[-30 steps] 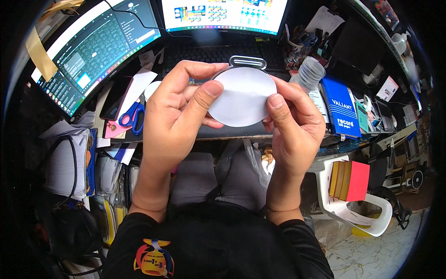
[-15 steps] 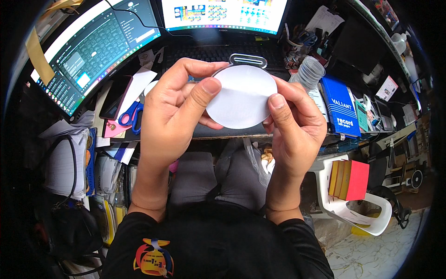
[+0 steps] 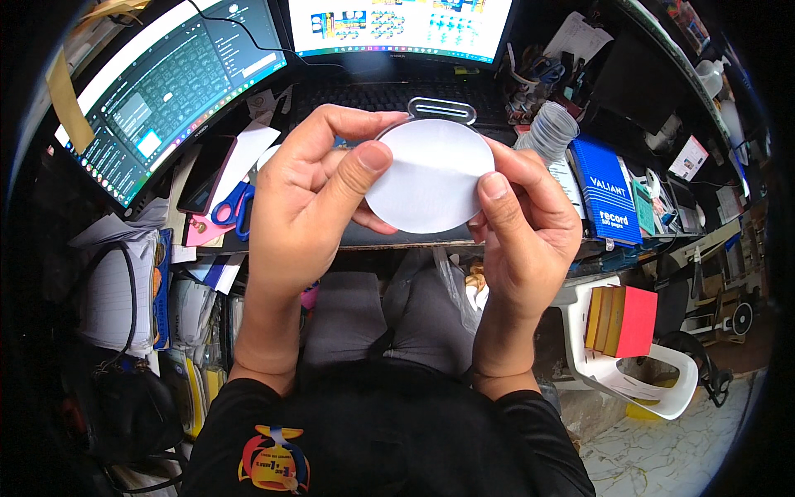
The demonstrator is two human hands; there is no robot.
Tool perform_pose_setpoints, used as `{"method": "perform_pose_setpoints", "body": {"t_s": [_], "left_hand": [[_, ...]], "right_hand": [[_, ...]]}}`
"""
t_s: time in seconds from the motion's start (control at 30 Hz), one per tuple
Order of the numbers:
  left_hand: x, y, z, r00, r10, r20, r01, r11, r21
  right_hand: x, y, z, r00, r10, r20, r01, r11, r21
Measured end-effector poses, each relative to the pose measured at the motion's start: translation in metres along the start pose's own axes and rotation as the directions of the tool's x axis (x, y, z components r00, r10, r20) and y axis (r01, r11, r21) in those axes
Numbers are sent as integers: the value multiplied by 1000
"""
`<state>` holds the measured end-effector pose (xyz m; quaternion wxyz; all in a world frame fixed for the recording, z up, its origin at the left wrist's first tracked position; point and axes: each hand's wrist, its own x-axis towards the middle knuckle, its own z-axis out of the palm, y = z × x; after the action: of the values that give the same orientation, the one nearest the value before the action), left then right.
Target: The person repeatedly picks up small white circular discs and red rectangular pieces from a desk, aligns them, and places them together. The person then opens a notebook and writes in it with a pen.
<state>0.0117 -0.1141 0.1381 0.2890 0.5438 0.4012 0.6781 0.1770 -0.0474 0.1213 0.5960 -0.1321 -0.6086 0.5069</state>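
Note:
Between my two hands is a round white disc [image 3: 431, 178], held up above the desk's front edge with its plain face toward me. Behind its top edge sticks out a clear plastic tab with a long slot [image 3: 443, 110], seemingly part of a clear round tag mostly hidden by the disc. My left hand [image 3: 310, 186] pinches the left rim, thumb on the white face and fingers behind. On the right rim my right hand [image 3: 530, 215] does the same, its thumb lying on the lower right edge. Disc and tag overlap closely; whether they are stuck together I cannot tell.
Beyond my hands lie a black keyboard [image 3: 373, 89] and two lit monitors [image 3: 397, 25]. Blue-handled scissors [image 3: 234, 209] and a phone [image 3: 207, 176] are at left. To the right stand a stack of clear discs [image 3: 549, 132], a blue record book [image 3: 606, 192] and a white chair [image 3: 683, 389] with red-covered books.
The disc has tilted slightly and its lower edge sits a touch lower. My right thumb has shifted a little down; both hands keep their hold.

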Motion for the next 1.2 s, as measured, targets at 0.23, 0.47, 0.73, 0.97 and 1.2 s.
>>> {"method": "perform_pose_setpoints", "body": {"t_s": [0.23,0.47,0.73,0.97,1.2], "left_hand": [[2,-2,-3,1000,-3,17,4,999,-48],[2,-3,-5,999,-22,24,23,998,-59],[0,-1,-5,1000,12,29,-11,1000,-30],[-2,1,-3,1000,14,14,-13,999,-34],[-3,0,-3,999,32,8,-32,999,-15]], "right_hand": [[1,0,3,1000,29,-9,-28,1000,11],[2,2,3,999,35,5,-35,998,42],[2,2,5,1000,-13,-4,13,1000,5],[0,0,5,1000,-23,-8,23,1000,-7],[1,1,5,998,-66,-14,66,997,-34]]}}
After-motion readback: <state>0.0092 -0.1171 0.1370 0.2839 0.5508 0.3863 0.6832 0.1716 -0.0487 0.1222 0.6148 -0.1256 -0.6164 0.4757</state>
